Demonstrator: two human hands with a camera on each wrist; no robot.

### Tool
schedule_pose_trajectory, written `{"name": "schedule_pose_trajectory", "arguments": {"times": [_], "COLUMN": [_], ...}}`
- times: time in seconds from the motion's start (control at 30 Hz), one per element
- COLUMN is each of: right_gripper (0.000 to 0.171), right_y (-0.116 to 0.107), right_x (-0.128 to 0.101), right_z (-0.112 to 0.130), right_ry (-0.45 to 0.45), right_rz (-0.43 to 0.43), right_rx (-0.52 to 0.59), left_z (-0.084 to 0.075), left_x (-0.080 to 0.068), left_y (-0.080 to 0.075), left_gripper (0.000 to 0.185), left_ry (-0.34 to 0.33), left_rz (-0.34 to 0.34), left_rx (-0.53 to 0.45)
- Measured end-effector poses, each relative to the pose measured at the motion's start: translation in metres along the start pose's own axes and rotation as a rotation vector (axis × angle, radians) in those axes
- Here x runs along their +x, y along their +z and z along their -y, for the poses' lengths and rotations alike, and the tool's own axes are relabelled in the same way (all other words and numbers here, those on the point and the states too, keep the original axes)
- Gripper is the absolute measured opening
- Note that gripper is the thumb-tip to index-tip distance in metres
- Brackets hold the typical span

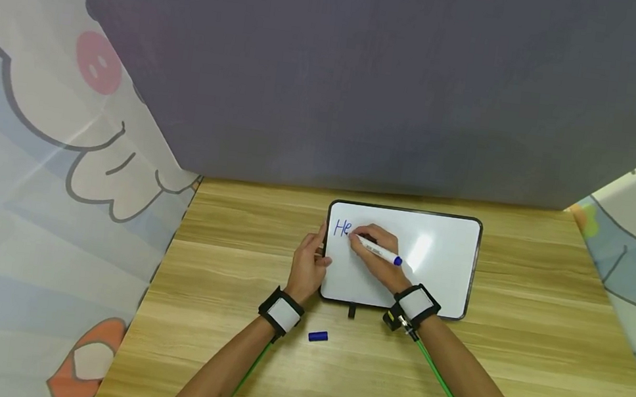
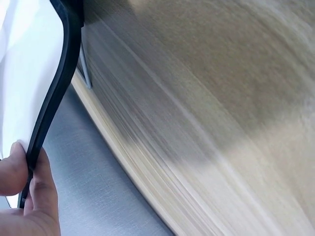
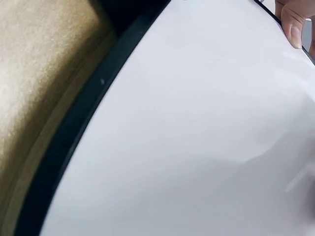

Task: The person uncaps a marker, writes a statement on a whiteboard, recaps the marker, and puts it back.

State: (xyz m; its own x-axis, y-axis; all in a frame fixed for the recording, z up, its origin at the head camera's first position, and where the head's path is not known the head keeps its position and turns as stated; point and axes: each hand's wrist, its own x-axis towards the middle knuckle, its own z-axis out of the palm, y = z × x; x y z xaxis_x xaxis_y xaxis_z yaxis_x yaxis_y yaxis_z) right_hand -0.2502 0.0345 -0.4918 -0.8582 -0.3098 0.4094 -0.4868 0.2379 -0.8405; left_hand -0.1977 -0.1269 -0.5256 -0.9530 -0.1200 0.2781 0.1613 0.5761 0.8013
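A whiteboard (image 1: 443, 267) with a black frame stands on the wooden table in the head view, blue letters "He" written at its upper left. My left hand (image 1: 308, 267) grips the board's left edge. In the left wrist view, its thumb (image 2: 13, 169) lies on the white face and its fingers (image 2: 45, 191) go behind the frame. A white marker (image 1: 381, 252) with a blue end is pinched in my right hand (image 1: 382, 269), its tip by the last letter. The right wrist view shows mostly white board surface (image 3: 172, 123); the marker there cannot be made out.
A blue marker cap (image 1: 317, 336) lies on the wooden table (image 1: 238, 268) in front of the board. Below the board's lower edge sits a small black piece (image 1: 352, 311). Behind the table rises a grey panel (image 1: 366, 98); printed cloths (image 1: 27, 189) hang at the sides.
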Motion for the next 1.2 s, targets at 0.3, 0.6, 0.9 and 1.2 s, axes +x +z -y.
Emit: {"name": "schedule_pose_trajectory", "arguments": {"times": [0.3,0.6,0.9,1.2], "right_gripper": [0.017,0.022,0.026,0.016], "right_y": [-0.0060,-0.0042,-0.0056,-0.0073], "right_x": [0.0011,0.0026,0.0040,0.0015], "right_z": [-0.0024,-0.0003,0.0029,0.0016], "right_ry": [0.203,0.171,0.187,0.116], "right_rz": [-0.064,-0.072,-0.064,-0.019], "right_rx": [0.146,0.112,0.048,0.036], "left_z": [0.0005,0.0011,0.0009,-0.0004], "left_x": [-0.0024,-0.0021,0.0002,0.0010], "left_y": [0.0022,0.0015,0.0022,0.0018], "left_gripper": [0.079,0.077,0.075,0.075], "left_ry": [-0.042,-0.034,0.002,0.001], "left_rz": [0.027,0.017,0.001,-0.001], "left_rx": [0.016,-0.004,0.037,0.020]}}
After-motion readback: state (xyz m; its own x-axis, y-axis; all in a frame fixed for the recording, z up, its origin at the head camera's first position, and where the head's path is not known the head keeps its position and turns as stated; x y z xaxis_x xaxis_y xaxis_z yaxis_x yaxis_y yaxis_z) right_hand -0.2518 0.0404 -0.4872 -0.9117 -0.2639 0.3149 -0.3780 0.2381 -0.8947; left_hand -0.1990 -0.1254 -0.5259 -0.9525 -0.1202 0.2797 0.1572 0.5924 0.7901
